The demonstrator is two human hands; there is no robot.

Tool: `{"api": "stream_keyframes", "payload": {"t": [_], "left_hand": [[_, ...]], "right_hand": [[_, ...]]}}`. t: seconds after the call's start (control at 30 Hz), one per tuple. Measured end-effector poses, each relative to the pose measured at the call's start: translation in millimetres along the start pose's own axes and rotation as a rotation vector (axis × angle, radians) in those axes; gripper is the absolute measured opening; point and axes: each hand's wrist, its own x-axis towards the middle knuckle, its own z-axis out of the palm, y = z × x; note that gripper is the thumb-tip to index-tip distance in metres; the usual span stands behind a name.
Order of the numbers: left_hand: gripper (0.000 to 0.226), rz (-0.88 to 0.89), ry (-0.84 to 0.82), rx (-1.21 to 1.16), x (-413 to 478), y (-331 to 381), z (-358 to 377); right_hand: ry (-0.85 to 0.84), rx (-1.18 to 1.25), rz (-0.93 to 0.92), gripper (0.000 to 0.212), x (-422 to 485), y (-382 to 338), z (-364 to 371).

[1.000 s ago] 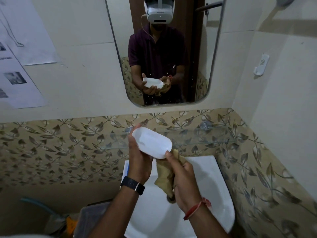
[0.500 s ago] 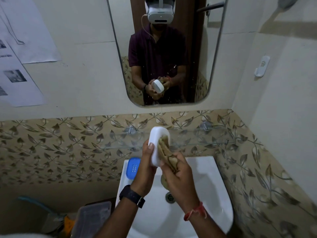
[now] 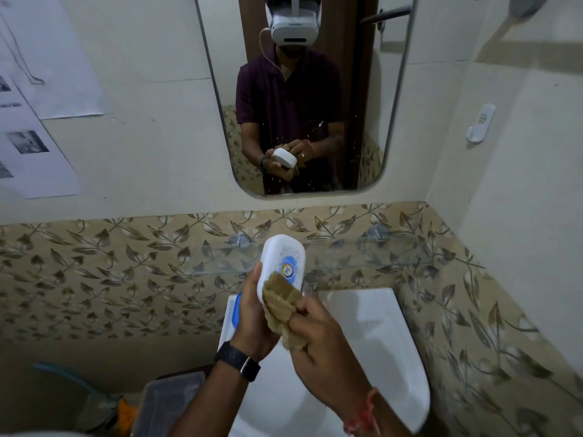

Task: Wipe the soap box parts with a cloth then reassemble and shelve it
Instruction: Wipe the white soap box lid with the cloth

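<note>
My left hand [image 3: 252, 313] grips a white soap box part [image 3: 285, 257] upright over the basin, its inner face with a round blue-and-yellow label turned toward me. My right hand [image 3: 318, 339] holds a tan cloth [image 3: 280, 305] pressed against the lower half of that face. A blue soap box part [image 3: 236, 310] lies on the left rim of the white basin [image 3: 378, 335], mostly hidden behind my left hand. A glass shelf [image 3: 356, 257] runs along the leaf-patterned tiles just behind the white part.
A mirror [image 3: 362, 89] above the shelf reflects a person holding the box. A white wall hook [image 3: 481, 121] sits on the right wall. Paper sheets [image 3: 34, 146] hang at left. A lidded plastic container [image 3: 170, 402] stands below left of the basin.
My left hand has turned the white part from edge-on to show its labelled inner face. The cloth has shifted down onto the lower half of that face.
</note>
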Motion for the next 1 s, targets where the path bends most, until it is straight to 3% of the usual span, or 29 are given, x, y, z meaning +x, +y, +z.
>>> {"api": "stream_keyframes", "payload": {"t": [0.13,0.2,0.3,0.37,0.47,0.57,0.67,0.77,0.93,1.0], "left_hand": [[0.054,-0.005,-0.049,-0.055,-4.6,-2.7,-3.3],[0.052,-0.057,-0.063,-0.048,-7.2,-8.4,-5.5],[0.050,-0.068,-0.094,0.036,-4.1,-14.8,-8.3],[0.047,-0.054,-0.110,0.079,-1.9,-8.5,-2.6],[0.065,-0.028,-0.124,0.084,2.9,-3.1,-5.6],[0.053,-0.013,-0.027,0.028,0.9,-1.1,-3.3],[0.057,-0.046,-0.050,-0.001,-0.3,-10.2,-6.9],[0.055,-0.044,-0.081,0.013,1.0,-12.1,-2.8],[0.057,-0.038,-0.061,0.042,5.2,-5.0,-6.9],[0.059,-0.039,-0.021,0.027,3.7,-3.6,-8.0]], "right_hand": [[0.208,-0.119,0.138,0.021,14.2,16.7,-16.3],[0.247,-0.175,0.209,0.024,36.9,17.3,-29.2],[0.187,-0.187,0.171,0.023,50.3,5.8,-31.7],[0.095,-0.149,0.092,0.039,36.8,-4.4,-20.1],[-0.013,-0.047,0.025,0.047,5.0,-8.6,-2.4],[0.156,-0.078,0.087,0.028,7.9,8.7,-5.3],[0.288,-0.163,0.204,0.018,39.6,15.3,-19.8],[0.251,-0.192,0.173,0.019,53.8,6.7,-21.1],[0.022,-0.045,0.038,0.047,8.0,-2.8,0.9],[0.080,-0.027,0.063,0.043,0.7,7.4,-2.9]]}}
